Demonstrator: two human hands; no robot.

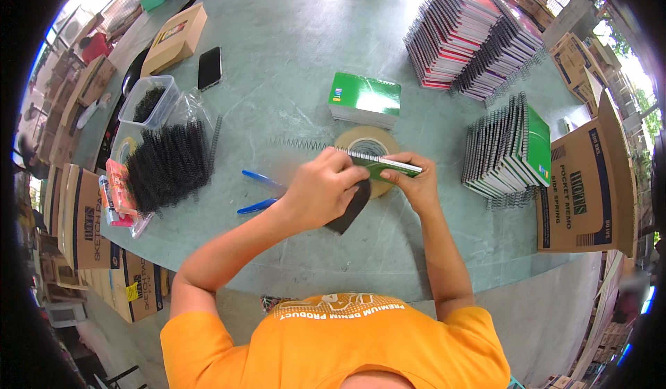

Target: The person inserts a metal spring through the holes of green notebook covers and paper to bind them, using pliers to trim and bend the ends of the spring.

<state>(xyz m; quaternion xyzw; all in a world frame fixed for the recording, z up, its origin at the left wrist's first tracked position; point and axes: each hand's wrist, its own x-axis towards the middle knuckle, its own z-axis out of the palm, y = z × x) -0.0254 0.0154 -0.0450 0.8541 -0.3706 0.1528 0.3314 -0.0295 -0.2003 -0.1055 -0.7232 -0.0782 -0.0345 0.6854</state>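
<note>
My right hand (416,181) grips a small green notebook (399,169) by its right end, thumb on the cover. At the notebook's top edge, my left hand (320,189) is closed with fingertips pinched on a thin spiral binding coil (298,143). The coil runs along that edge, and its loose end sticks out to the left. Beneath my hands lie a wide roll of tan tape (383,143) and a dark flat piece (352,212), partly hidden. A tool with blue handles (257,206) lies beside my left wrist, its head hidden or blurred.
Behind the tape stands a stack of green pads (364,105). Spiral notebooks, red-edged (454,32) and green (506,150), are piled at right near an open carton (583,188). Black coils (170,163), a clear tub (149,101) and a phone (209,68) sit at left.
</note>
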